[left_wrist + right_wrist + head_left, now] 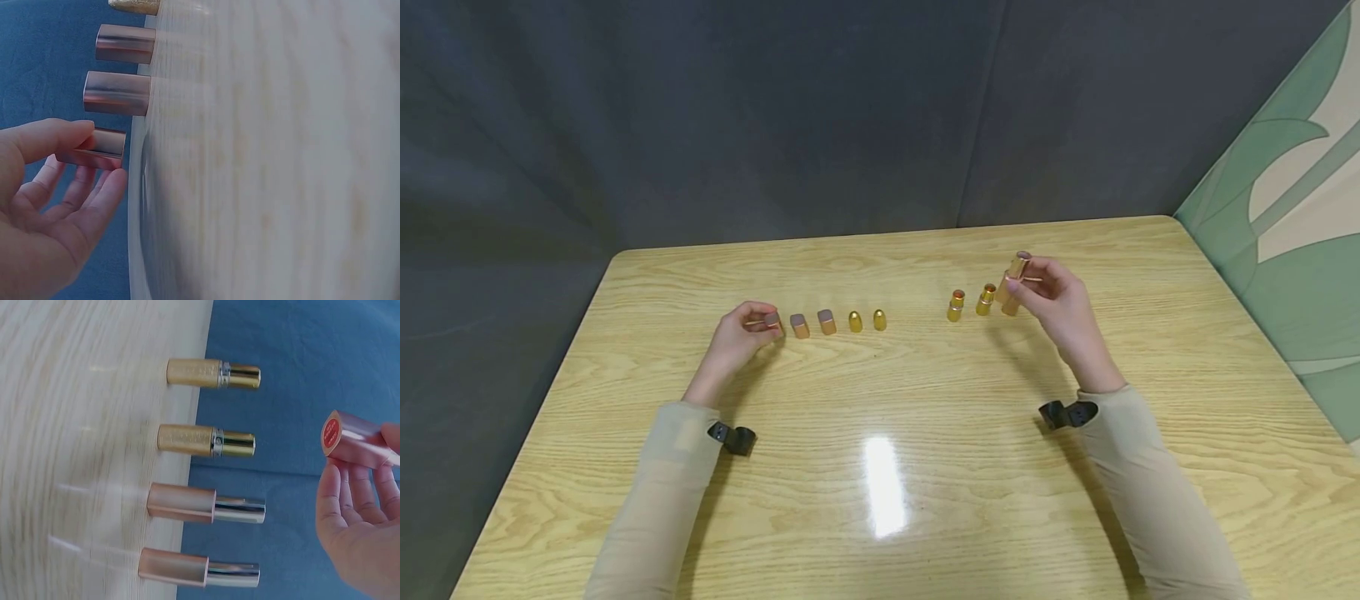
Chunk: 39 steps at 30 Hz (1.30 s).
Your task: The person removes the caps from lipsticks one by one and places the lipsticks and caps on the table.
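At the left end of a row, my left hand (741,337) pinches a rose-gold lipstick cap (106,147) between thumb and fingers. Whether that cap touches the table cannot be told. Two more rose-gold caps (117,94) stand upright beside it, followed by two gold rounded caps (855,322). Farther right, my right hand (1060,296) grips a rose-gold lipstick tube (356,439) above the table; its bottom carries a round red label (331,434). Below it stand two rose-gold lipsticks (181,502) with silver upper parts, partly hidden in the head view, and two gold lipsticks (190,440).
Everything stands on a light wood-grain table (820,433) with a bright glare spot near its middle. Dark blue cloth (820,125) hangs behind the table's back edge. A green and beige patterned fabric (1300,225) lies along the right side.
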Each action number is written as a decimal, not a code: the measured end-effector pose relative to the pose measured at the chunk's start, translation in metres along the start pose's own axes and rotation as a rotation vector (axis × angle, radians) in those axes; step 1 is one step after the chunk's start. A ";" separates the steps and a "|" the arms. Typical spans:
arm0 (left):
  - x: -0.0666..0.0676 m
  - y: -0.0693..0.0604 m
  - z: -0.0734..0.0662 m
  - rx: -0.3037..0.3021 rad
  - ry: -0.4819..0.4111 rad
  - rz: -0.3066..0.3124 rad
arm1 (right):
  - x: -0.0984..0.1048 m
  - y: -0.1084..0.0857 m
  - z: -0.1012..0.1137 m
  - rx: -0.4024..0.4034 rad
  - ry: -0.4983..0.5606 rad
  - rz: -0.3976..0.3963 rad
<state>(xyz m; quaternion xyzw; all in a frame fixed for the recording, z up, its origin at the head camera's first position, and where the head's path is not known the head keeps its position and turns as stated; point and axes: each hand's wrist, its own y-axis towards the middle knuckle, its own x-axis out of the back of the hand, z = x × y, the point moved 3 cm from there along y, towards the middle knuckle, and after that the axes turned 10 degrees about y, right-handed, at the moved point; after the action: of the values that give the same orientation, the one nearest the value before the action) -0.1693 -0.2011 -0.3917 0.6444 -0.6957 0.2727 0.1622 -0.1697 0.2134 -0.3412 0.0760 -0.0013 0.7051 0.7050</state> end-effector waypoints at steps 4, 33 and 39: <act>0.000 0.001 0.001 0.014 0.001 0.011 | 0.007 0.001 -0.001 -0.017 -0.016 -0.028; -0.004 0.007 0.007 0.064 0.064 0.043 | 0.058 0.010 -0.012 -0.030 0.136 -0.130; -0.004 0.005 0.004 0.060 0.054 0.050 | 0.065 0.013 -0.016 -0.009 0.080 -0.167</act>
<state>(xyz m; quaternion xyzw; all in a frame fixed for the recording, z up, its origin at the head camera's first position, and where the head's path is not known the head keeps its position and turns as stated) -0.1734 -0.2003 -0.3983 0.6237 -0.6985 0.3147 0.1549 -0.1834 0.2800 -0.3483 0.0445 0.0302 0.6464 0.7611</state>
